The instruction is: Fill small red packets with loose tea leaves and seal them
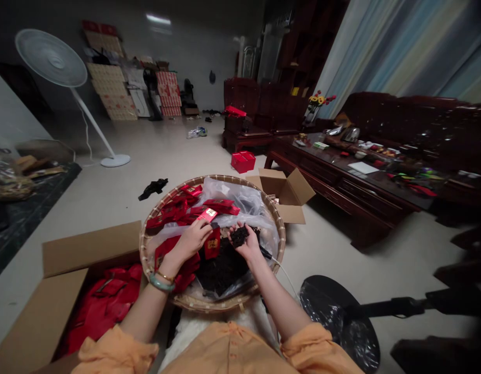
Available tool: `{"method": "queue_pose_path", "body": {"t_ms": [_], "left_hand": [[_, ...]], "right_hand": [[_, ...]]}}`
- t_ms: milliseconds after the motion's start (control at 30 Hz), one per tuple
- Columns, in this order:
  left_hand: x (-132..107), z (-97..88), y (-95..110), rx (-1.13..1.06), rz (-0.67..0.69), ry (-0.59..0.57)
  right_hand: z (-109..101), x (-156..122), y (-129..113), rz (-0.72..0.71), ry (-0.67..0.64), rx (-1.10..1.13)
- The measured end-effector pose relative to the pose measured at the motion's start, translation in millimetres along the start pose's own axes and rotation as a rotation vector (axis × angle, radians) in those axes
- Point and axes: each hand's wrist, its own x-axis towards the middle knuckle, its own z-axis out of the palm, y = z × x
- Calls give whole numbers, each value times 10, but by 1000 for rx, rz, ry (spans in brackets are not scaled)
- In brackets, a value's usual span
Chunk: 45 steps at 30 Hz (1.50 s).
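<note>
A round woven bamboo tray (pixel 155 275) rests on my lap. It holds a clear plastic sheet, a heap of dark loose tea leaves (pixel 221 270) and several small red packets (pixel 178 208). My left hand (pixel 191 240) is closed on a red packet (pixel 212 244), held upright with its mouth up. My right hand (pixel 246 241) is cupped around a pinch of dark tea leaves, right beside the packet's mouth. A green bangle sits on my left wrist.
An open cardboard box (pixel 65 270) with red packaging stands at my left. A smaller open box (pixel 285 192) lies beyond the tray. A black stand base (pixel 337 322) is at my right. A long dark wooden table (pixel 353 176) runs along the right; a white fan (pixel 53 62) stands far left.
</note>
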Motion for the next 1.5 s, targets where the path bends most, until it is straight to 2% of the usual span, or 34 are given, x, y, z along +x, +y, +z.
{"method": "queue_pose_path", "body": {"t_ms": [133,233,333,533,667,933,1067,1500], "left_hand": [[-23,64,13,-68,26,-34],[-36,110,5,-130,41,-47],[-17,131,12,-157,39,-66],[121,125,89,-150,91,-60],[192,100,141,-107,125,-35],[137,195,112,-128,121,2],[113,254,95,-147,126,61],[53,303,87,-151,94,189]], "right_hand": [[-42,18,27,-25,11,10],[29,7,4,-49,14,34],[219,-2,-67,-97,2,56],[692,53,-151,-170,-124,-45],[837,118,-78,-196,-182,-146],[807,98,32,-269,-157,-266],[790,58,48,-300,-158,-327],[761,2,105,-371,-184,-449]]}}
